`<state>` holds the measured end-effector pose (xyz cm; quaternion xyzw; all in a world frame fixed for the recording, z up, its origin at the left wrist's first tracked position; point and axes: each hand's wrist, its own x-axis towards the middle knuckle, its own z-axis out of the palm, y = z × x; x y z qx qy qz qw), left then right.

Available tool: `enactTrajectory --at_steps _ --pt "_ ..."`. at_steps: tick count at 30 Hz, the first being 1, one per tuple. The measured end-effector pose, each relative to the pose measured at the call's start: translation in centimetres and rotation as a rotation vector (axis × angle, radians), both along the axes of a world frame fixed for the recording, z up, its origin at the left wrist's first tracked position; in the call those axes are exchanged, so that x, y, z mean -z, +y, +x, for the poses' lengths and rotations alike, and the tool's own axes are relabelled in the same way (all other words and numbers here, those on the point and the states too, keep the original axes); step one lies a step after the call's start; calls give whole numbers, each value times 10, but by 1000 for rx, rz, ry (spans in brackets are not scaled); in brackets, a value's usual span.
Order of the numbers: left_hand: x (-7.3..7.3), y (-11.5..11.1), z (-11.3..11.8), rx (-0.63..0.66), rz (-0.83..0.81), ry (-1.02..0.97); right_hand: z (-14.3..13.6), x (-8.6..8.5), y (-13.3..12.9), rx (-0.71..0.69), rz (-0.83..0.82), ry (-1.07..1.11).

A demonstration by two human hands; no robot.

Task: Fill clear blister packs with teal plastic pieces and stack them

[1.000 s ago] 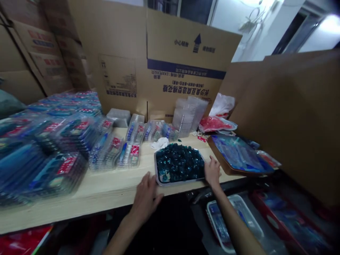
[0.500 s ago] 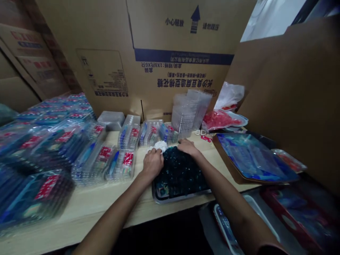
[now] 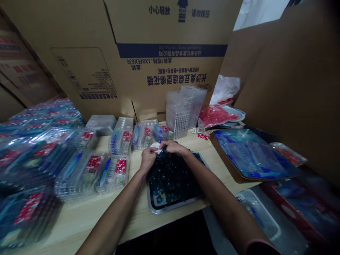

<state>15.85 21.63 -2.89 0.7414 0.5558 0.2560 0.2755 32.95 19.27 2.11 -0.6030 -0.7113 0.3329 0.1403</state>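
A metal tray (image 3: 156, 211) full of dark, shiny small packets (image 3: 177, 177) sits on the light wooden table. Over its far left corner, my left hand (image 3: 148, 158) is closed on a crumpled white item (image 3: 154, 146), which may be a bag or cloth. My right hand (image 3: 174, 147) meets it there, fingers bent together at the white item and the dark packets; what they pinch is too small to make out.
Stacks of filled clear plastic trays (image 3: 113, 172) cover the left side. Empty clear trays (image 3: 177, 111) stand before a large cardboard box (image 3: 132, 81). An open box with blue packets (image 3: 247, 156) and a red bag (image 3: 217, 116) lie right.
My right hand has moved left from the tray's far edge to meet my left hand at the white item. The camera view has shifted slightly.
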Motion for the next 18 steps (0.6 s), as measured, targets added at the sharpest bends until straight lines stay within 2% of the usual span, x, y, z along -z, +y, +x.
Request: enactTrajectory --at_steps 2,6,8,10,13,16,18 --pt "-4 1 -9 -60 19 -51 9 -9 -15 -100 6 34" --pt "-21 1 -33 -148 60 -40 31 -23 -56 -288 45 -25" --pt "-28 -1 -39 -178 78 7 42 -27 -69 -314 53 -62" --pt "-31 -4 -37 -182 81 64 50 -30 -67 -188 18 -83" --pt "-29 -8 -31 -141 40 133 51 -30 -44 84 -9 -143" --pt "-33 -8 -33 -124 24 145 41 -23 -13 215 -26 -210" --pt "-45 -4 -35 -138 47 114 32 -15 3 265 -48 -234"
